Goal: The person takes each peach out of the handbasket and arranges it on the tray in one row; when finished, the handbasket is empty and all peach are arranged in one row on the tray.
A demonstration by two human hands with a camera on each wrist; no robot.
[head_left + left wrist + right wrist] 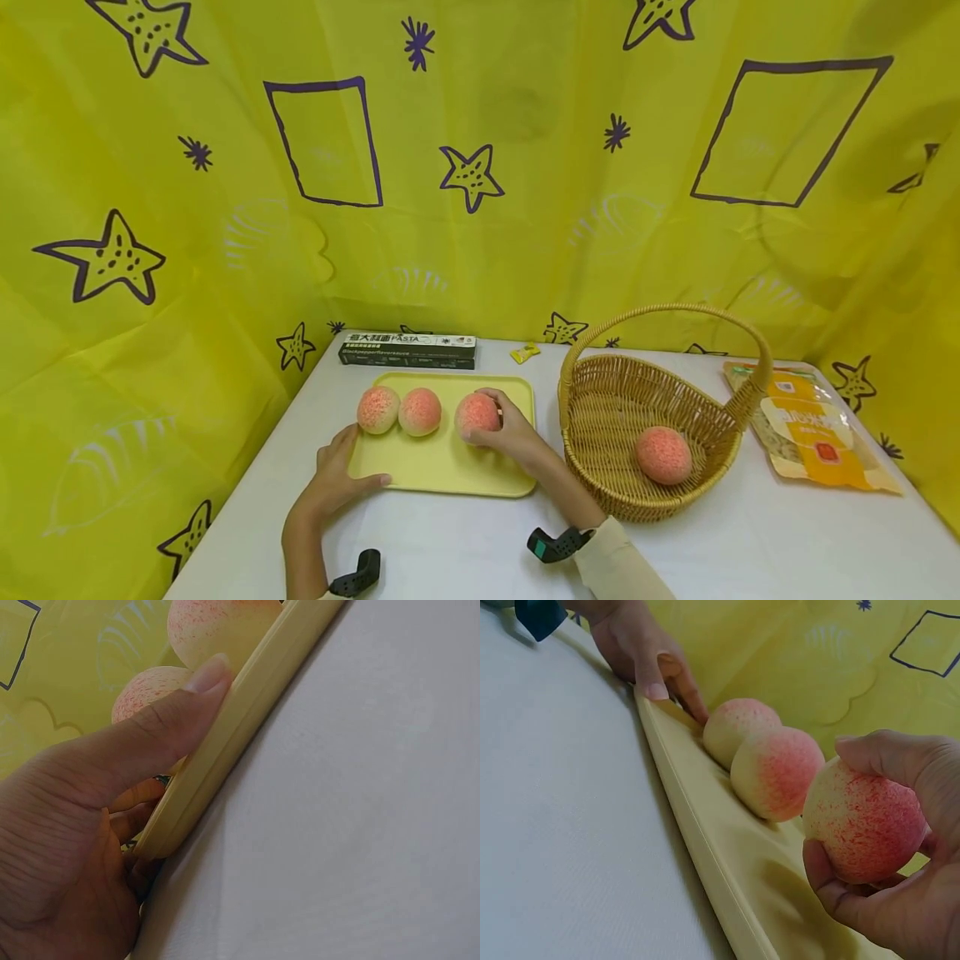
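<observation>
My right hand [517, 433] holds a pink and cream peach [477, 418] over the right part of a yellow tray [450, 475]. In the right wrist view, thumb and fingers wrap around this peach [862, 817], and a shadow falls on the tray below. Two more peaches, one [377, 409] at the far left and another [420, 412] beside it, sit on the tray. My left hand [330, 482] grips the tray's near left corner. Its thumb lies over the front rim [217, 742] in the left wrist view, the other fingers along the left side, partly hidden.
Right of the tray stands a wicker basket [615, 392] with a tall handle and one peach [663, 456] inside. An orange and clear food bag [813, 429] lies farther right. Behind the tray are a dark pasta box [408, 352] and a small yellow packet [525, 353].
</observation>
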